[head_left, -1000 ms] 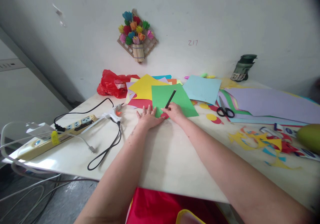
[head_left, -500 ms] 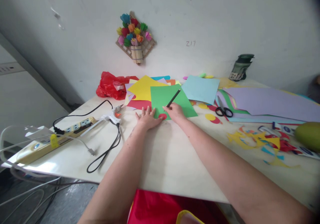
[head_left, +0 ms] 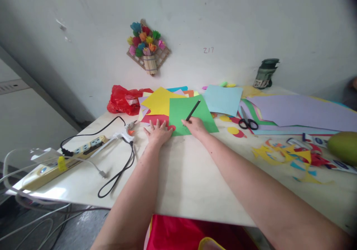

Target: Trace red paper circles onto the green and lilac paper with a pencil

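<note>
A black pencil (head_left: pixel 193 110) is gripped in my right hand (head_left: pixel 196 126), its lower end close to the green sheet (head_left: pixel 182 108). Faint marks show on the green paper by that hand. My left hand (head_left: pixel 158 134) lies with its fingers spread at the sheet's lower left edge. Partly hidden by the left thumb, a small red paper circle (head_left: pixel 172 127) sits at that edge. Yellow (head_left: pixel 161 99) and red (head_left: pixel 154 118) sheets lie behind the left hand, and a light blue sheet (head_left: pixel 223 99) is beyond the green one on the right.
Scissors (head_left: pixel 248 123) rest by stacked sheets (head_left: pixel 301 110) on the right, near paper circles (head_left: pixel 233 131) and scraps (head_left: pixel 281 155). On the left lie a glue gun (head_left: pixel 126 132) with a looping cord and a power strip (head_left: pixel 67 164). A dark bottle (head_left: pixel 266 74) stands behind.
My left hand has shifted left with the red circle, baring faint marks on the green sheet. My right hand stays near the same spot with the pencil. The view has tilted slightly.
</note>
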`<state>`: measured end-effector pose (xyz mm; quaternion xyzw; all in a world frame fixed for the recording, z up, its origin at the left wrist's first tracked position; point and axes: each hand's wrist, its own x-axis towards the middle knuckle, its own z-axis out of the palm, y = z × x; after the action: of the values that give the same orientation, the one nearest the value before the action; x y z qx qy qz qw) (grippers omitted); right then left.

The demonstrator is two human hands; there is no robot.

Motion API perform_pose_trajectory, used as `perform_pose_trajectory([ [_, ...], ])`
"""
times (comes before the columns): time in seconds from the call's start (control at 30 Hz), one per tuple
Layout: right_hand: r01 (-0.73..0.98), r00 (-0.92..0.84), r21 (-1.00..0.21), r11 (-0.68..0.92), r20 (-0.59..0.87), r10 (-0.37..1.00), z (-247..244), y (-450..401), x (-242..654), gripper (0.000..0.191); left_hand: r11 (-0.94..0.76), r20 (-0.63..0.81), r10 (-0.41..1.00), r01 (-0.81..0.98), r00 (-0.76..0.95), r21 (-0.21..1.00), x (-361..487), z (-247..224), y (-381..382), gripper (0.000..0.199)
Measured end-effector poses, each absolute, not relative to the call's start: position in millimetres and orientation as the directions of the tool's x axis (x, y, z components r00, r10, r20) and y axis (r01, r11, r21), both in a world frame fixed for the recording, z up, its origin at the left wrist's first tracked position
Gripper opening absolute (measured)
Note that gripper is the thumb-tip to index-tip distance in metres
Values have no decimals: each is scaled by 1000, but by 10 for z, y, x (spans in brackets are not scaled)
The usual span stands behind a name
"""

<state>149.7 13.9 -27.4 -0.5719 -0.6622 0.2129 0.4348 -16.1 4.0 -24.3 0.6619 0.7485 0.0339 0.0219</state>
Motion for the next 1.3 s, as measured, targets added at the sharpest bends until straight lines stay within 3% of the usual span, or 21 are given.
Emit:
perform_pose_trajectory([
  [0.3, 719, -21, -640, 271, 369, 929, -223, 59, 1545, 27, 166, -50, 985, 985, -164, 39, -203, -217, 199, 75],
  [0.67, 747, -29, -619, 243, 334, 942, -220, 52, 1570, 25, 126, -162, 980, 991, -117, 49, -222, -87, 314, 85],
  [1.03, 732, -21, -644, 224, 307, 951, -185, 20, 1568, 25, 101, -26, 995, 992, -99, 75, -217, -183, 275, 80],
  [1.17, 718, -14, -662, 216, 296, 955, -181, 14, 1573, 25, 105, 61, 992, 988, -112, 111, -240, -193, 277, 69],
  [1.3, 701, -18, -675, 229, 305, 952, -206, 42, 1576, 25, 75, 78, 994, 995, -81, 69, -236, -190, 256, 67],
])
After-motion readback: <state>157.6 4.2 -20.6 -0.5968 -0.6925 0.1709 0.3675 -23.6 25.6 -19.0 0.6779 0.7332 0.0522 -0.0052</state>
